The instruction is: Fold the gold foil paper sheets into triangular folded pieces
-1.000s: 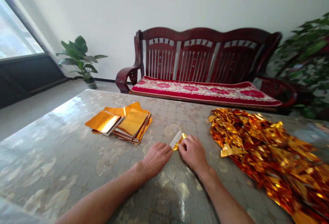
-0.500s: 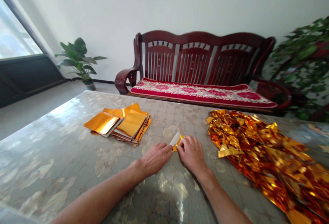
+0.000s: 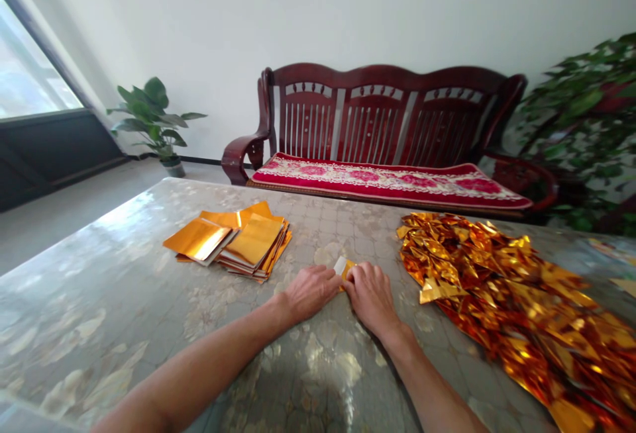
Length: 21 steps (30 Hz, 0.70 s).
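Note:
Between my two hands, on the table, lies a partly folded sheet of gold foil paper (image 3: 349, 265), its pale underside showing on the left. My left hand (image 3: 312, 292) has its fingers together on the sheet's left edge. From the right, my right hand (image 3: 371, 292) pinches the gold side with bent fingers. Both hands cover much of the sheet. Left of them sits a loose stack of flat gold foil sheets (image 3: 254, 241). A large heap of folded gold foil pieces (image 3: 477, 274) spreads along the right.
A patterned, shiny cover lies over the table (image 3: 149, 327). Clear plastic (image 3: 591, 254) rests at its right side. Behind stands a dark red wooden bench (image 3: 377, 122) with a red floral cushion (image 3: 387, 178). Potted plants (image 3: 154, 115) flank it.
My left hand has shifted slightly right and up, closer to my right hand, covering more of the foil sheet's pale part. My right hand stays nearly in place.

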Available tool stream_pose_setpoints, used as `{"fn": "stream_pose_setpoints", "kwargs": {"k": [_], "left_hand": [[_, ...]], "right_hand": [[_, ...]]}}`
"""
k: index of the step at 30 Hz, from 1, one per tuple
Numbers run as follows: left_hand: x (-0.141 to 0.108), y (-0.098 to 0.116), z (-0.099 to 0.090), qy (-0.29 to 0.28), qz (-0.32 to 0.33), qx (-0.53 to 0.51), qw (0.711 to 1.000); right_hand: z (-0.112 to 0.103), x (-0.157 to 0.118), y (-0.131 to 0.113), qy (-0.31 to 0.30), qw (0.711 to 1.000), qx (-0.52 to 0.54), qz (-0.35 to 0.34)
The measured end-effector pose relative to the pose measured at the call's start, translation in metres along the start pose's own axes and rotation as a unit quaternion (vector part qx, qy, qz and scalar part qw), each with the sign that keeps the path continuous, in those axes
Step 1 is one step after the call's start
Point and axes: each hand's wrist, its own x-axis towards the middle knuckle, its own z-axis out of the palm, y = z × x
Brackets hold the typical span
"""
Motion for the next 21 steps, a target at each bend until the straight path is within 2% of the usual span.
{"fn": "stream_pose_setpoints", "kwargs": {"k": [6,12,21], "left_hand": [[0.009,0.006,0.007,-0.002,-0.059,-0.012,0.998],[0.009,0.006,0.002,-0.007,-0.049,-0.022,0.999],[0.002,0.018,0.013,0.013,-0.06,-0.027,0.998]], "right_hand": [[-0.002,0.001,0.002,-0.016,1.0,-0.005,0.013],[-0.005,0.003,0.01,-0.036,0.999,-0.004,0.03],[-0.017,-0.005,0.014,-0.059,0.99,0.126,-0.022]]}}
